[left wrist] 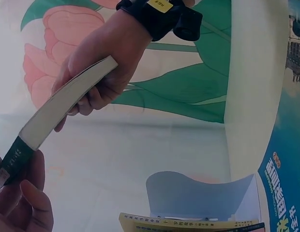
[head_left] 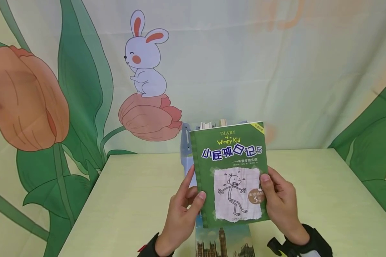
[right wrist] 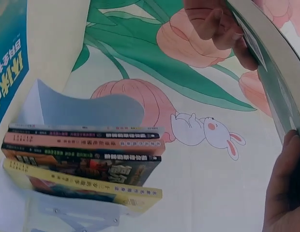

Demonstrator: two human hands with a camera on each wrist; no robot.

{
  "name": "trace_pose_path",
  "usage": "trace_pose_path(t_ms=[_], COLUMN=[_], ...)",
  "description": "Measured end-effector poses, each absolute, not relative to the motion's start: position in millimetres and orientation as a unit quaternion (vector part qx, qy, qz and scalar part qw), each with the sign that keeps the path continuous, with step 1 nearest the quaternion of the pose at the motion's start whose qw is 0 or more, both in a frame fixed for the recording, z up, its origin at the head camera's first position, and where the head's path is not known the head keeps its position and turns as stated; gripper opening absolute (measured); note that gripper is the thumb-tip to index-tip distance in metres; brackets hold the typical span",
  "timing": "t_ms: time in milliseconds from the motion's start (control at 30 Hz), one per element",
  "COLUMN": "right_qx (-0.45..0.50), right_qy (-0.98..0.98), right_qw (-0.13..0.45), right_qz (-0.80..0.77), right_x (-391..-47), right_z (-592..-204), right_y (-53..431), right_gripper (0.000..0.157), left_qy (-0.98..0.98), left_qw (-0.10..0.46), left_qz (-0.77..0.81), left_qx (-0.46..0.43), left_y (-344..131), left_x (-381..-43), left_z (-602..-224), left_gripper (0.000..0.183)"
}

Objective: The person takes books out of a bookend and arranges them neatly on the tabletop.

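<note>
A green paperback book (head_left: 228, 150) with a cartoon figure on its cover is held up, tilted slightly, its front facing the head camera. The left hand (head_left: 181, 212) grips the lower spine side, thumb at the cover's edge and index finger along the spine. On the opposite edge, the right hand (head_left: 283, 203) grips the book with its thumb on the front and the other fingers behind. In the left wrist view the page block (left wrist: 67, 104) shows edge-on between both hands. Under the green book lies a larger book (head_left: 223, 242) with a clock tower on its cover.
Behind the held book stands a light blue bookend (head_left: 186, 142), partly hidden in the head view. Several upright books (right wrist: 82, 164) stand in it, as the right wrist view shows. The pale table (head_left: 132, 200) meets a printed cloth backdrop (head_left: 228, 71) at the rear.
</note>
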State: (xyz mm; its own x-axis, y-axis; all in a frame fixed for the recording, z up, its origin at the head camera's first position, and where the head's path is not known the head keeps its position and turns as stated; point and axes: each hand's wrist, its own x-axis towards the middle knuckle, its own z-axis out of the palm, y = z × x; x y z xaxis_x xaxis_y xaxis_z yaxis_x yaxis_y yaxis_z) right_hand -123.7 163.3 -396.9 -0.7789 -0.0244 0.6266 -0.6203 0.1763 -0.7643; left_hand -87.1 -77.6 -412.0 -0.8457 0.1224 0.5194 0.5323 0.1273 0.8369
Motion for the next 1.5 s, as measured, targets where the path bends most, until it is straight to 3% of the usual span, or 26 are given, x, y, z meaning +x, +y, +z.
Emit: trace_pose_path(t_ms=[267, 500, 1167, 1500], right_qx=[0.273, 0.302, 0.352, 0.362], right_qy=[-0.746, -0.755, -0.764, -0.764], right_qw=[0.208, 0.215, 0.107, 0.103], right_qz=[0.571, 0.542, 0.53, 0.525], right_x=[-124.2, -125.1, -120.8, -118.6], right_z=[-394.4, -399.1, -403.6, -405.4], right_y=[167.0, 169.0, 178.7, 180.1], right_gripper=[0.044, 0.065, 0.081, 0.082], left_qy=[-0.733, -0.727, -0.694, -0.684], left_qw=[0.171, 0.195, 0.122, 0.112], left_qz=[-0.624, -0.622, -0.689, -0.699], left_qx=[-0.21, -0.216, -0.169, -0.174], left_y=[-82.3, -80.6, -90.5, -91.5], left_x=[-88.1, -89.3, -83.6, -80.7], left_z=[-411.2, -410.9, -413.3, -414.5], left_gripper=[0.065, 0.063, 0.055, 0.054])
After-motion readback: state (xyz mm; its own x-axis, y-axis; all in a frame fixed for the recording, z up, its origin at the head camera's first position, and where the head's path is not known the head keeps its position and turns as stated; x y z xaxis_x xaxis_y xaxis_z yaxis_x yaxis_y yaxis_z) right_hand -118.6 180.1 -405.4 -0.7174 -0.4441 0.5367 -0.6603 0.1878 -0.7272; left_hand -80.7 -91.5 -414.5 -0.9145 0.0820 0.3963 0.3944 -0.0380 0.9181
